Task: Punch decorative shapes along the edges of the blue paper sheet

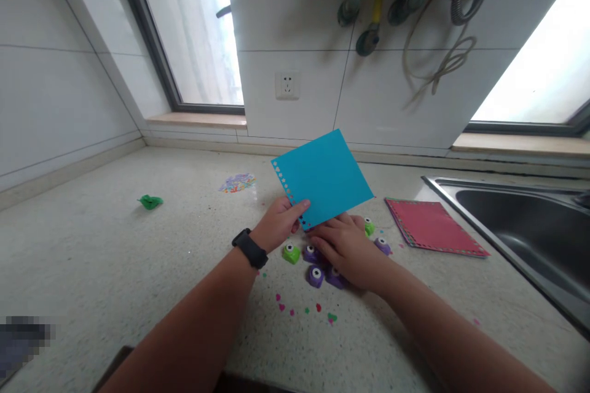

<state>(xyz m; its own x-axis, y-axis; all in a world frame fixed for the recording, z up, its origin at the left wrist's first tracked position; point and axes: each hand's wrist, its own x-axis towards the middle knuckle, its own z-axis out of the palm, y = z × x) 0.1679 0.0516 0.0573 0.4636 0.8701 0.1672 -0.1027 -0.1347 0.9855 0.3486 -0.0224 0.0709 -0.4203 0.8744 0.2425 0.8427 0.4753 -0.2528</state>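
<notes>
My left hand point(279, 223), with a black band on its wrist, pinches the lower corner of a blue paper square point(325, 177) and holds it tilted above the counter. One edge of the sheet carries a row of small punched holes. My right hand point(346, 247) lies palm down over a cluster of small craft punches, pressing on one that it hides. Purple punches point(316, 276) and a green punch point(291, 253) sit around its fingers. Tiny coloured paper cut-outs point(304, 308) are scattered in front of the punches.
A stack of red paper sheets point(431, 226) lies to the right, beside a steel sink point(525, 227). A crumpled green scrap point(150, 201) and a heap of confetti point(236, 183) rest farther left on the speckled counter point(115, 258). A wall socket point(287, 85) and hoses hang behind.
</notes>
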